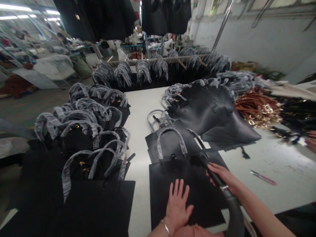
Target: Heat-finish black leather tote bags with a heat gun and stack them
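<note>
In the head view, the left hand (178,201) lies open, palm down and fingers spread, on the black tote bag (161,187) at the near edge of the table (278,168). The flat palm seems to pin the leather so the panel stays smooth and cannot slide. The right hand (222,177) is closed around a black hose (234,210) that arches in from the lower right. It grips close to the front end, probably for control, with the tip aimed at the bag's upper right corner by the handle base.

The bag lies flat, its film-wrapped handles (171,140) pointing away from the person, on top of at least one more of the same kind. The wrapping looks meant to guard the handles from scuffs.

To the left, standing bags (93,131) are packed close together. To the right, a fanned pile of flat bags (214,112) lies apart from them, with brown straps (255,108) heaped beyond. A pink-handled tool (263,177) lies alone on the table, within reach. At the far right edge another person's hand (311,140) shows, blurred.
</note>
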`<state>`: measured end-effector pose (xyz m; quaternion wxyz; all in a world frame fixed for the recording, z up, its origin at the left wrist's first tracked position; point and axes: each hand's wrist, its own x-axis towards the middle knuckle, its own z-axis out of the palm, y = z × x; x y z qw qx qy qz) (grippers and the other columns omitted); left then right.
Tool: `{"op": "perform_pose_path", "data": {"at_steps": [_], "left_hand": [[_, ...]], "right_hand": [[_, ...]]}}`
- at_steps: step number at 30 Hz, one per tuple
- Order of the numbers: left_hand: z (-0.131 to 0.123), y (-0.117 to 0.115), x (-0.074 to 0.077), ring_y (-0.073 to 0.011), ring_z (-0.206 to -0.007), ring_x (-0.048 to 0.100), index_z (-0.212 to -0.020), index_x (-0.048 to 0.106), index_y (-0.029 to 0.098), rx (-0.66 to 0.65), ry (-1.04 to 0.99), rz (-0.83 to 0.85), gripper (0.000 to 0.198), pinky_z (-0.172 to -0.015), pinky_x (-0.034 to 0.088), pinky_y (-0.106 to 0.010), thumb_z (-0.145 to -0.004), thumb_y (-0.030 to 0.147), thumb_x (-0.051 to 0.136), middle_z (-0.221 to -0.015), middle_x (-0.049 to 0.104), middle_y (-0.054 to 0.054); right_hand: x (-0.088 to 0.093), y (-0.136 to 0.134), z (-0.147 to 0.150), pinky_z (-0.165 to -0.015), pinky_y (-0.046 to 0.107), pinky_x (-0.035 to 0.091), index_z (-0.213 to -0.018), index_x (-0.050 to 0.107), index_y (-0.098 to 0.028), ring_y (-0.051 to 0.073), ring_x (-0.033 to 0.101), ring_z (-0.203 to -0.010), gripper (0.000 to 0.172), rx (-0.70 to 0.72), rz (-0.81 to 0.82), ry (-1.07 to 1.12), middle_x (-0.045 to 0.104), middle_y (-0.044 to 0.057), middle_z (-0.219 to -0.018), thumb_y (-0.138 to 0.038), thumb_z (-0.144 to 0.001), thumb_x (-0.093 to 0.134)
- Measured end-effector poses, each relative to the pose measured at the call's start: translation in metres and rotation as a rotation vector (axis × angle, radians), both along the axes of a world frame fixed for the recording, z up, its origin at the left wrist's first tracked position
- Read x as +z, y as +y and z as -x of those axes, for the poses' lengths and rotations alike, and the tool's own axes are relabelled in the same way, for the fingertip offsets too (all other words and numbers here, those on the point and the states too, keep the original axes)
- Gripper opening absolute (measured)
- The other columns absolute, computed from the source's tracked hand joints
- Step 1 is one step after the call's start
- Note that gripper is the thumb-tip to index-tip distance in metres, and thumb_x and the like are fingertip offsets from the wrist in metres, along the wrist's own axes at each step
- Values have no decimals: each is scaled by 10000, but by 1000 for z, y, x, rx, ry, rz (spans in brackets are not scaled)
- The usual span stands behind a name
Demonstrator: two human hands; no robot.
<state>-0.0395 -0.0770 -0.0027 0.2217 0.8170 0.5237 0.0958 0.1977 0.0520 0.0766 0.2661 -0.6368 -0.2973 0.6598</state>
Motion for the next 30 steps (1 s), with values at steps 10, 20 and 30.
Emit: {"op": "perform_pose_path", "data": {"at_steps": [10, 20, 30], "left_hand": [[0, 1, 2, -347, -1430, 49, -1498, 80, 266, -2, -2, 29, 765, -1135, 144, -577, -887, 531, 457, -1560, -55, -55], [-1, 0, 9, -334, -1431, 81, -1495, 157, 251, 31, -8, -11, 728, -1141, 161, -562, -892, 554, 431, -1570, 2, -60], [-30, 14, 5, -250, -1417, 155, -1471, 245, 189, -76, -101, -47, 596, -1160, 140, -499, -938, 413, 387, -1517, 294, -73]], "right_hand": [[8, -16, -10, -383, 219, 478, -1207, 516, -158, 132, 587, -450, 419, -3, 51, -3, 667, 42, -699, -342, -847, 624], [21, -28, 18, -406, 223, 469, -1414, 400, -183, 119, 570, -461, 732, 38, -109, -130, 664, 18, -743, -400, -782, 698], [12, -35, 107, -595, 247, 511, -1275, 567, -96, 176, 657, -687, 669, 343, -20, 5, 715, 60, -848, -364, -688, 747]]}}
